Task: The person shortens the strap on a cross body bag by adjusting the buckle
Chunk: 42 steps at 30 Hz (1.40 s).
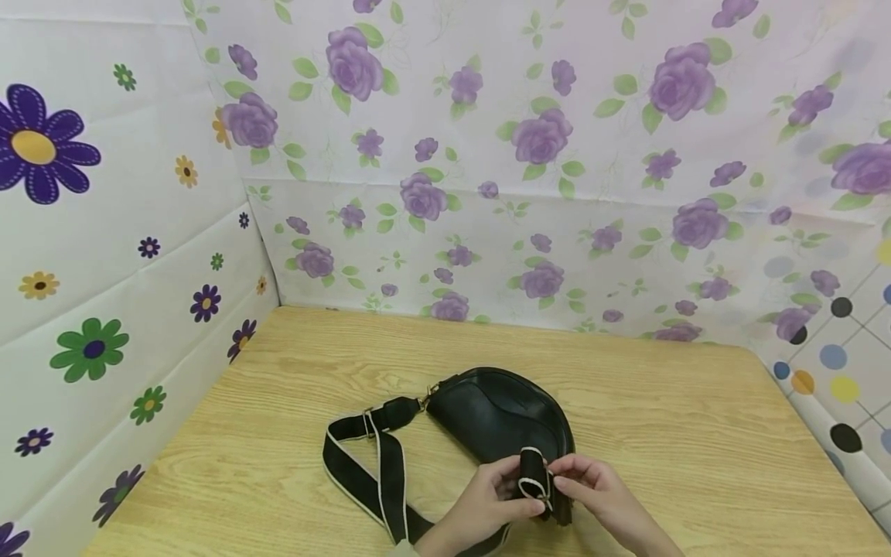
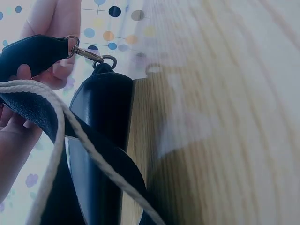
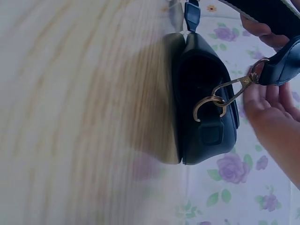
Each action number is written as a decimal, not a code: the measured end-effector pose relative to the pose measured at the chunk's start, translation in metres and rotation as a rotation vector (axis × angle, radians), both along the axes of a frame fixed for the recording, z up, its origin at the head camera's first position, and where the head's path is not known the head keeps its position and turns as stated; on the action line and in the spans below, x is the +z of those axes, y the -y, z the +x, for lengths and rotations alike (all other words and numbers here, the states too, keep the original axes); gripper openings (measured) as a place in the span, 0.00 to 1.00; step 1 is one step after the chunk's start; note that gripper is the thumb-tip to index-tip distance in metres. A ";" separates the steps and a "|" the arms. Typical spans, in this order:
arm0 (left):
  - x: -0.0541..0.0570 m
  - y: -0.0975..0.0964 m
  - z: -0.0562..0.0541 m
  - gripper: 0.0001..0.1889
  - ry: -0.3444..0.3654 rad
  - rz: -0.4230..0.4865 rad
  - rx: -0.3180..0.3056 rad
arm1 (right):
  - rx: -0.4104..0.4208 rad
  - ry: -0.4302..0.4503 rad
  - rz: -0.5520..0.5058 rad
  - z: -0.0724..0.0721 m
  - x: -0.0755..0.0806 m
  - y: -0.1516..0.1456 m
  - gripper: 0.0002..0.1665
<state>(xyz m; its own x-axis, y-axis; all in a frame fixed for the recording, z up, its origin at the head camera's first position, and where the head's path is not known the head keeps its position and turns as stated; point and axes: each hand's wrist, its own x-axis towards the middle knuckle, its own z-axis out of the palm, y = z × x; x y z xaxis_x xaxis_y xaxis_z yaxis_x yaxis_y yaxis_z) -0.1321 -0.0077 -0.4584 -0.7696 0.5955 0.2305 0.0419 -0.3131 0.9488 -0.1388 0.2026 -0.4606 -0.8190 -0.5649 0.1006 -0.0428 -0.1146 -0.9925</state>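
A black half-moon handbag (image 1: 487, 406) rests on the table, a shoulder strap (image 1: 393, 472) with cream edging trailing on its left. At its near right end, my left hand (image 1: 476, 510) holds a folded loop of the strap. Beside it, my right hand (image 1: 599, 495) pinches the strap's end by the hardware. In the right wrist view, a gold snap hook (image 3: 234, 89) passes through the bag's ring (image 3: 206, 105); the strap's leather tab (image 3: 281, 63) hangs from the hook's other end. A tassel-like dark piece below the hands is partly hidden.
The wood-grain table (image 1: 661, 410) extends around the bag. A purple-rose sheet (image 1: 487, 155) stands behind it, a flower-print sheet (image 1: 125, 255) on the left, a dotted sheet (image 1: 856, 348) on the right.
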 end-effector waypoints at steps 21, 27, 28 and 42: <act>-0.001 -0.003 -0.001 0.24 -0.097 -0.017 0.035 | 0.119 0.004 -0.045 0.000 -0.003 0.000 0.16; 0.002 -0.004 0.000 0.20 -0.196 -0.080 0.108 | 0.079 0.002 -0.034 0.000 0.000 0.001 0.16; 0.002 -0.005 0.000 0.20 -0.209 -0.088 0.119 | 0.073 0.003 -0.031 0.000 0.000 0.001 0.16; -0.005 -0.009 -0.001 0.16 -0.250 -0.129 0.160 | 0.054 -0.013 -0.012 0.004 0.003 0.002 0.17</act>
